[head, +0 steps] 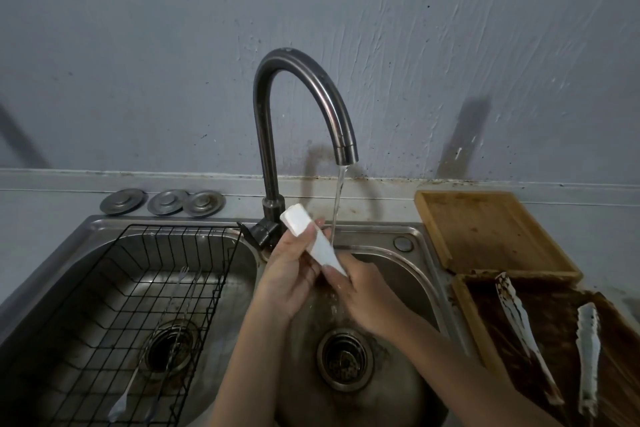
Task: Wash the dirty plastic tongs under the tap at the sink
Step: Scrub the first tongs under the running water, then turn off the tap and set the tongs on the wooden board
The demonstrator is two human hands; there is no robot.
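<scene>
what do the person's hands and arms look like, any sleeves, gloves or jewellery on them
Both arms are bare all the way to the bottom edge of the picture, with no sleeve showing. The left hand and the right hand wear no gloves. No ring, watch or bracelet shows on the fingers and wrists that are in view. The nails that show look short and unpainted, though the picture is somewhat soft.

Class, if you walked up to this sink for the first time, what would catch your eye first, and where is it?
First, the white plastic tongs, held by the left hand and right hand over the right basin, beside the stream from the curved tap. Next, two dirty white utensils lying in a brown-smeared wooden tray at the right.
</scene>
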